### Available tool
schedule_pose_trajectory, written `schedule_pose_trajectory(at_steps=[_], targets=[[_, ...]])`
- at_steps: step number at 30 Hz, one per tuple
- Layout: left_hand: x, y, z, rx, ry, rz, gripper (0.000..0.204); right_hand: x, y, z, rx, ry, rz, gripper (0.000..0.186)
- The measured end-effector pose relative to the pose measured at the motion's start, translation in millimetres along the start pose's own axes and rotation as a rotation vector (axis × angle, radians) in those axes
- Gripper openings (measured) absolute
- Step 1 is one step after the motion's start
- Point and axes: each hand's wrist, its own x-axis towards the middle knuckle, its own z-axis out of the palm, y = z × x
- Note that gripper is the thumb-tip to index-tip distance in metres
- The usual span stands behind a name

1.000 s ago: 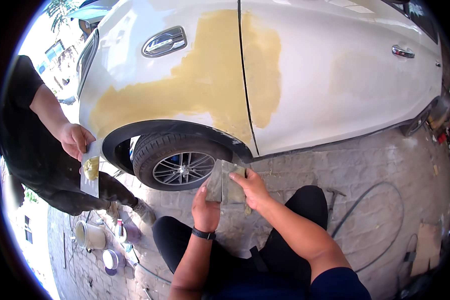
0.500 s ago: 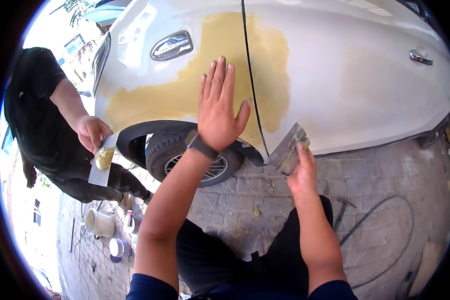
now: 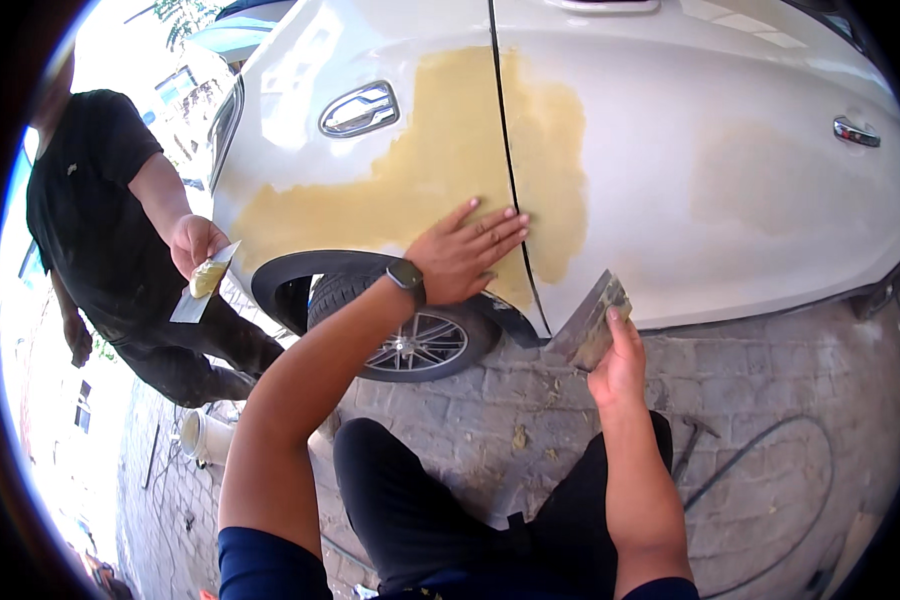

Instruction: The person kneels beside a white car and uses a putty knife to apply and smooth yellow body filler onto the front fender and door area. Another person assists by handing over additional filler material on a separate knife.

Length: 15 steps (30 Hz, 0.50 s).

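My left hand (image 3: pixel 465 252) lies flat with its fingers stretched to the right, over the tan body filler (image 3: pixel 450 160) on the white car (image 3: pixel 660 170). Its fingertips reach across the dark panel gap. Whether the whole palm touches the panel I cannot tell. Lower to the right, my right hand (image 3: pixel 615 368) grips a putty spreader (image 3: pixel 592 325), a wide flat blade smeared with dried filler. The blade's upper end points up, close to the lower door edge. A chrome vent trim (image 3: pixel 360 109) sits above the wheel arch.
At the left a person (image 3: pixel 100 210) in black holds a pale spreader (image 3: pixel 192 305) loaded with yellow filler (image 3: pixel 208 278). Below my left arm is the wheel (image 3: pixel 415 345). On the paving are a white bucket (image 3: pixel 208 438), a hammer (image 3: pixel 692 445) and a hose (image 3: pixel 825 455).
My left hand has come down and turned, its fingers now pointing right instead of up. The other person's spreader has tilted. My right hand still holds its spreader.
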Motion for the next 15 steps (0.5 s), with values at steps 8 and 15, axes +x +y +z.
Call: schedule_pose_trajectory(at_steps=[8,15], targets=[[59,-34,-34,0.021,0.282,-0.377,0.088,-1,0,2,0.036,0.018,-0.034,0.035],[-42,52,55,-0.085,-0.137,0.246,0.088,2,5,1,0.042,0.088,-0.012,0.035]])
